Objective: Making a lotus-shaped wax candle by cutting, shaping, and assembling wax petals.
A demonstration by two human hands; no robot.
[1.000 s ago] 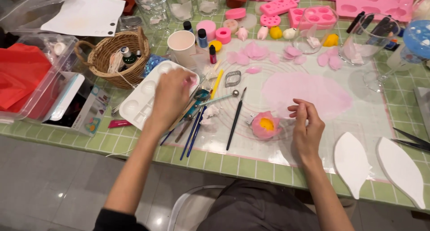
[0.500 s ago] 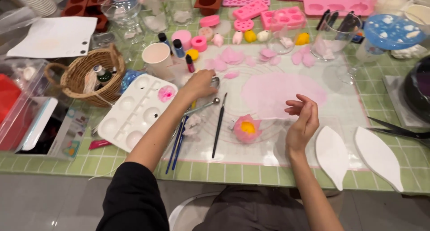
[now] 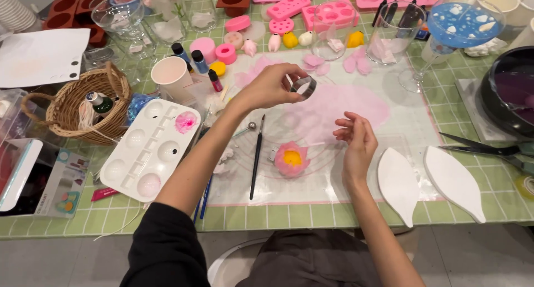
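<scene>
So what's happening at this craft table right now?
A person sits at a green tiled table. Their left hand holds a small metal ring cutter above a rolled-out pink sheet on a clear mat. The right hand hovers empty, fingers curled, beside a pink flower with a yellow centre. A white paint palette, brushes and pink moulds lie around.

A green checked table [image 3: 334, 214] carries a clear work mat [image 3: 389, 125] at its middle. Left of the mat lie a white paint palette [image 3: 150, 153] and a wicker basket [image 3: 78, 106]. Right of the mat lie two white leaf-shaped pieces [image 3: 453, 181] and scissors [image 3: 489, 151]. Beyond the mat stand pink moulds [image 3: 334, 11] and glass cups [image 3: 119, 14].
</scene>
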